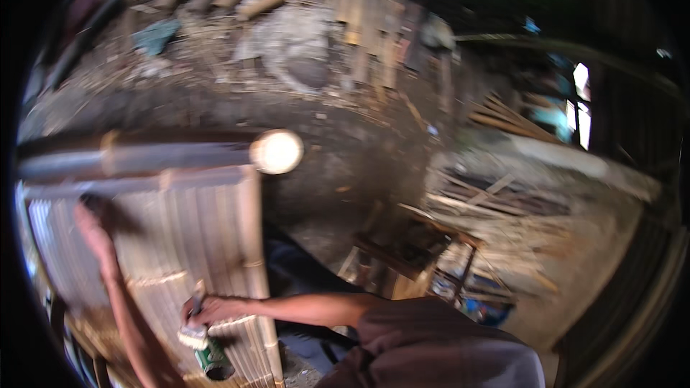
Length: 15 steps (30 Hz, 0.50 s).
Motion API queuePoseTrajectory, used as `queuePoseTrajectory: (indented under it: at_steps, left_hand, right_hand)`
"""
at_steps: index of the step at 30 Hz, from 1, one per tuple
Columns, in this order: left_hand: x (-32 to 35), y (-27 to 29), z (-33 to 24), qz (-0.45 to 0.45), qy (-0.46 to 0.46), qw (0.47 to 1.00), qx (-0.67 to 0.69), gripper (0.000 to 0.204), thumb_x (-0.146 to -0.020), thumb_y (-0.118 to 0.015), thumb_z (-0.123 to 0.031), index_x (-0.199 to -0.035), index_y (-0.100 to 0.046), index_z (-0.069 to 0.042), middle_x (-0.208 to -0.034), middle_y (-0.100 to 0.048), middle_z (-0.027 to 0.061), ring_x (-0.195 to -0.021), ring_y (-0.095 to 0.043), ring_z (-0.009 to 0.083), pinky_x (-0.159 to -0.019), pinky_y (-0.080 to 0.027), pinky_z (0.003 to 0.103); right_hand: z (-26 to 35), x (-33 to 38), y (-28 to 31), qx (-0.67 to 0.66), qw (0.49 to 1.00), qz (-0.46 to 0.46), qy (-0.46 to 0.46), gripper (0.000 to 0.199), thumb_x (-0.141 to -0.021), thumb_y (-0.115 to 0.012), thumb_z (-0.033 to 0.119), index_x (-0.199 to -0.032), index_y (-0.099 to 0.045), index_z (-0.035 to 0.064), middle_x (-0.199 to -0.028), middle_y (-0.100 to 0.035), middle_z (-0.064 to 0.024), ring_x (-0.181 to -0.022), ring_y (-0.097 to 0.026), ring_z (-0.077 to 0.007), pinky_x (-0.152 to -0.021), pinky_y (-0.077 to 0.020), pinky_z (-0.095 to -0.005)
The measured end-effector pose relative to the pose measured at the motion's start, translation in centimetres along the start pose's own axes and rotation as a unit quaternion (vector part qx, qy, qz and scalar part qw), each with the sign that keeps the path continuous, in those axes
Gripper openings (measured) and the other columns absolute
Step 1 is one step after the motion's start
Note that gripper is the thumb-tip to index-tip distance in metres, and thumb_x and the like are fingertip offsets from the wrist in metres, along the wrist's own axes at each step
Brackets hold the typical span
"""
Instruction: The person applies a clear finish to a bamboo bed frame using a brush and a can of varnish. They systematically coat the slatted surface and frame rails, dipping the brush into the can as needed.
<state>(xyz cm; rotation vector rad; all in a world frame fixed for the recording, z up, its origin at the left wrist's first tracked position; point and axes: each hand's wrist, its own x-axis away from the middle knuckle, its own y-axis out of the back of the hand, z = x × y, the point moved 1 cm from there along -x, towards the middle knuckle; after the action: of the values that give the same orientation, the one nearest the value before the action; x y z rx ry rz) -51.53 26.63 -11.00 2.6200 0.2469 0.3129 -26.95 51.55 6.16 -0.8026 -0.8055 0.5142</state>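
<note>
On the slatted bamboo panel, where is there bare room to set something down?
Bare slats lie between the left hand and the right hand holding the brush. The near end is crowded by the green can; the thick pole bounds the far edge.

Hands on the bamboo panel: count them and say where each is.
2. The left hand rests high on the bamboo panel; the right hand holds a paintbrush low on it, above a small can.

Left hand (92,224) raised at full arm's reach, fingers apparently flat; blur obscures detail. Right hand (208,310) lower, arm crossing the body, fingers closed in a grip.
</note>
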Motion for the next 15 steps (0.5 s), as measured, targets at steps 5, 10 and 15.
queuePoseTrajectory:
  at_steps: [5,10,15]
  left_hand:
    - [-1.6,-7.0,-4.3,0.107,-0.001,0.993,0.042,0.045,-0.104,-0.034,-0.025,-0.136,-0.049,0.004,-0.133,-0.055,0.0168,-0.119,-0.052,0.0259,-0.107,-0.037,0.035]
    - [-4.2,-2.7,0.8,0.061,0.055,0.99,0.113,0.045,-0.103,-0.034,-0.021,-0.136,-0.049,0.006,-0.134,-0.056,0.0161,-0.121,-0.054,0.0264,-0.106,-0.039,0.036]
    - [-1.5,1.1,-2.9,-0.002,-0.21,0.905,-0.371,0.034,-0.096,-0.042,-0.014,-0.119,-0.061,0.003,-0.113,-0.063,0.0242,-0.111,-0.056,0.0369,-0.094,-0.044,0.043]
  right_hand:
    - [0.5,1.2,1.7,-0.074,0.992,-0.068,0.073,0.014,-0.087,-0.064,0.013,-0.098,-0.065,0.0046,-0.086,-0.063,-0.0009,-0.081,-0.057,-0.0109,-0.068,-0.0475,-0.0278]
    - [2.8,1.2,2.0,0.036,0.995,-0.095,0.024,0.015,-0.087,-0.065,0.014,-0.094,-0.066,0.0009,-0.08,-0.063,-0.0025,-0.077,-0.058,-0.0112,-0.068,-0.0482,-0.0266]
    - [3.1,2.4,1.7,-0.055,0.998,-0.027,0.029,0.033,-0.091,-0.07,0.029,-0.113,-0.066,0.0046,-0.106,-0.068,-0.0049,-0.099,-0.062,-0.0129,-0.082,-0.0526,-0.0263]
